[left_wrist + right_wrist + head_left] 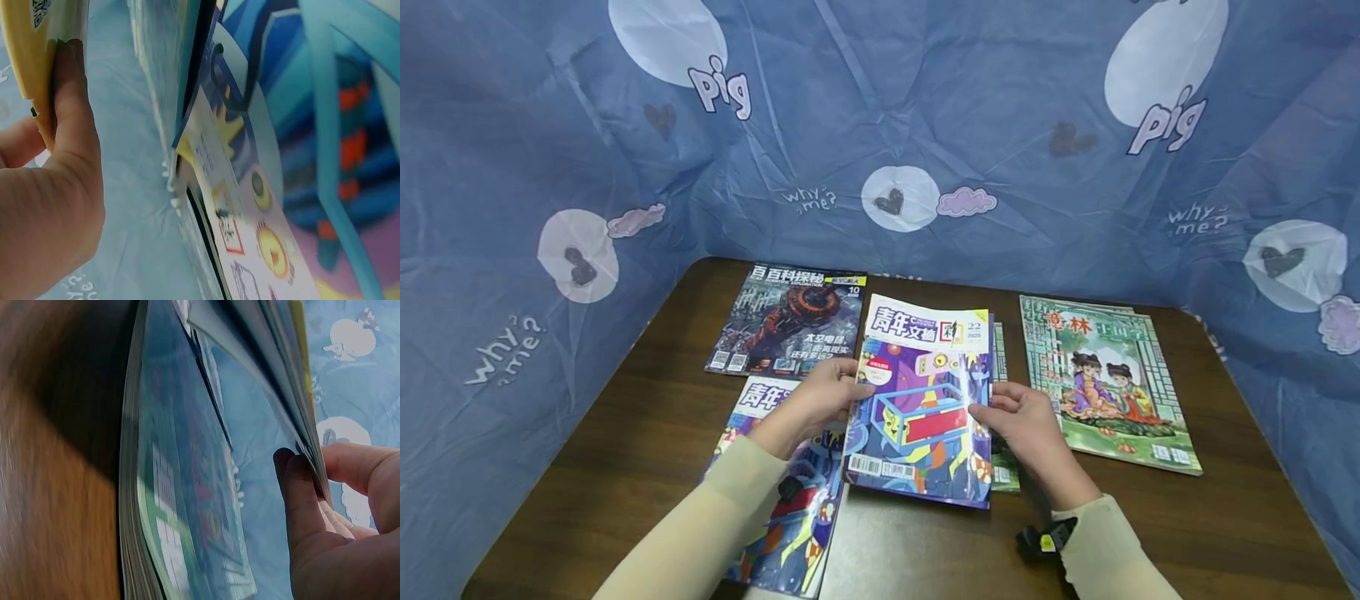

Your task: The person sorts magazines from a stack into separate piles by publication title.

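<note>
Both hands hold a purple-and-blue magazine with a white title band, raised over the table's middle. The left hand pinches its left edge; in the left wrist view, the thumb and fingers of the left hand hold the magazine's edge. At the right edge, the right hand pinches it between thumb and fingers. In the right wrist view, the magazine's pages fan slightly above the right hand. Green magazines lie beneath, mostly hidden by it.
A magazine with the same purple cover lies under the left forearm. Behind it is a dark science magazine. Several green magazines are stacked at the right of the brown table. Blue printed cloth hangs around the back and sides.
</note>
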`<state>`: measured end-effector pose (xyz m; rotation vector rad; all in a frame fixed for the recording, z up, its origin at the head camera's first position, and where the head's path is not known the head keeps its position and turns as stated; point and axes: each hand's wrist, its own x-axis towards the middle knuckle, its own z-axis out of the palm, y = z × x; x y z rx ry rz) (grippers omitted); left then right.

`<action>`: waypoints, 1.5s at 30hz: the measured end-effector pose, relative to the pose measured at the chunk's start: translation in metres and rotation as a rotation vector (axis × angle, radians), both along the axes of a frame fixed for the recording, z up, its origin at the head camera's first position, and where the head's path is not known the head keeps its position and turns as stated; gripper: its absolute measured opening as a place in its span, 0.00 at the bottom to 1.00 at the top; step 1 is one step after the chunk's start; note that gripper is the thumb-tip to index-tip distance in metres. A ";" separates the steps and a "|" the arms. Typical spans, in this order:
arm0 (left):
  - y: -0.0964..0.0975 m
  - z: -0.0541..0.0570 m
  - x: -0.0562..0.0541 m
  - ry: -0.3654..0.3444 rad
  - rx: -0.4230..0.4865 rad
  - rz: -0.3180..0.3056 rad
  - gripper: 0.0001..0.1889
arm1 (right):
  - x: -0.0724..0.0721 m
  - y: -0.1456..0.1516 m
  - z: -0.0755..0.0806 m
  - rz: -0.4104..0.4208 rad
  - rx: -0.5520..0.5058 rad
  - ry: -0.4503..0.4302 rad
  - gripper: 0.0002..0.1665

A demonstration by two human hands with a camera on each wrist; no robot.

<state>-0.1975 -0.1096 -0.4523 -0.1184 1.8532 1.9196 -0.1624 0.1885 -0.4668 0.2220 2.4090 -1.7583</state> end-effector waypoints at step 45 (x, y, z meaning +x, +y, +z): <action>-0.123 0.008 0.040 -0.031 -0.431 -0.286 0.15 | 0.048 -0.117 -0.020 0.249 -0.152 0.034 0.19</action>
